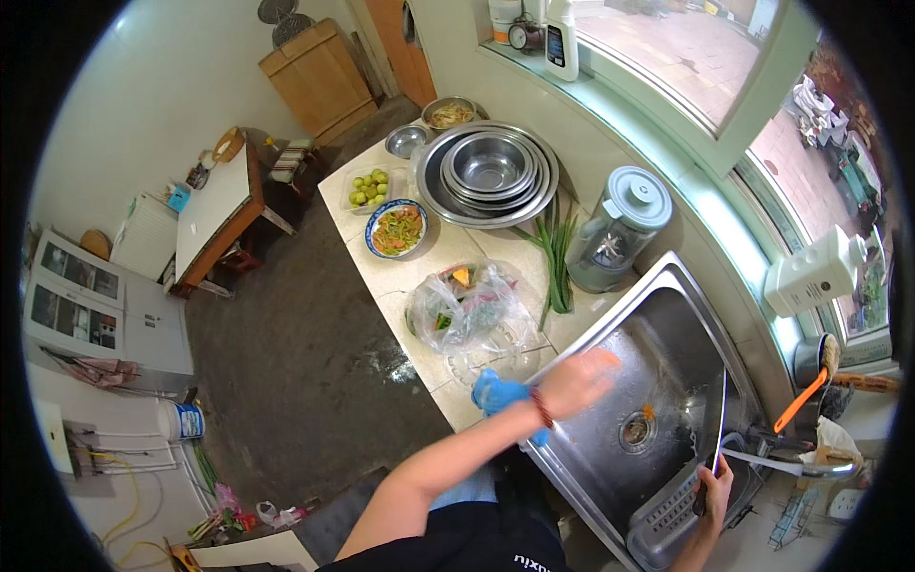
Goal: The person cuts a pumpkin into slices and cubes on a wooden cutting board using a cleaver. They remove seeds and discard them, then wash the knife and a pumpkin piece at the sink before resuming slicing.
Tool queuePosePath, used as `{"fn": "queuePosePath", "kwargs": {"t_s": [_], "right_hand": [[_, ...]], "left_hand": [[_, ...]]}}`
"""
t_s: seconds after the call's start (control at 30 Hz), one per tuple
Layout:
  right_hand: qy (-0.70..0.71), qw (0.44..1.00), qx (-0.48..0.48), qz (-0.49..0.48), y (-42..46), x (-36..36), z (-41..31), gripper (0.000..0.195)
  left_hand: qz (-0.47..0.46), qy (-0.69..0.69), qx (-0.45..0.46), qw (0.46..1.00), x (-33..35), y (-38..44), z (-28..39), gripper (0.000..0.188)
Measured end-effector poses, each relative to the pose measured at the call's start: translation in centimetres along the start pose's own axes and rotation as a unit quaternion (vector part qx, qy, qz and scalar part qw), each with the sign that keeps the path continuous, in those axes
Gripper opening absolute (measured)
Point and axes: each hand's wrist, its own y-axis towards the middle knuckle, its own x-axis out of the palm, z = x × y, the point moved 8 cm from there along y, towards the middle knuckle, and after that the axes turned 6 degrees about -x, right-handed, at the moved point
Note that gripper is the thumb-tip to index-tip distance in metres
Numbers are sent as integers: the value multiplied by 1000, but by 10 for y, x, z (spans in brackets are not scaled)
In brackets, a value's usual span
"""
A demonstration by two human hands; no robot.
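My left hand, motion-blurred, is over the near left rim of the stainless steel sink. An orange patch shows at its fingers; whether it is a held thing cannot be told. Beside the wrist, a blue cloth or glove lies at the counter's edge. At the sink's right side my right hand grips the dark handle of a kitchen knife, its blade pointing away from me. Orange scraps lie by the drain. Under the knife hand's side is a grey plastic drain basket.
A faucet reaches over the sink's right side. On the counter are a clear bag of vegetables, green onions, a blender jug, nested steel bowls, a patterned bowl of food and a tub of green fruit.
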Motion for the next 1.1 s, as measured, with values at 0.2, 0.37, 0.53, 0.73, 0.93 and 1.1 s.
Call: {"fn": "queuePosePath", "kwargs": {"t_s": [0.2, 0.37, 0.53, 0.73, 0.93, 1.1], "right_hand": [[-45, 999, 9, 29, 14, -8, 20, 23], [-40, 997, 39, 52, -16, 18, 9, 33], [-16, 994, 53, 99, -50, 24, -10, 33], [130, 987, 34, 91, -67, 10, -7, 17], [231, 966, 3, 118, -98, -2, 13, 22], [262, 954, -13, 145, -131, -15, 29, 22]], "left_hand": [[245, 203, -212, 924, -194, 28, -186, 18], [97, 369, -446, 810, -193, 25, -299, 41], [119, 276, -469, 831, -187, 24, -335, 31], [363, 210, -252, 872, -240, 15, -283, 28], [131, -169, -266, 940, -116, 40, -110, 34], [-201, -529, -410, 715, 133, -3, -12, 24]]}}
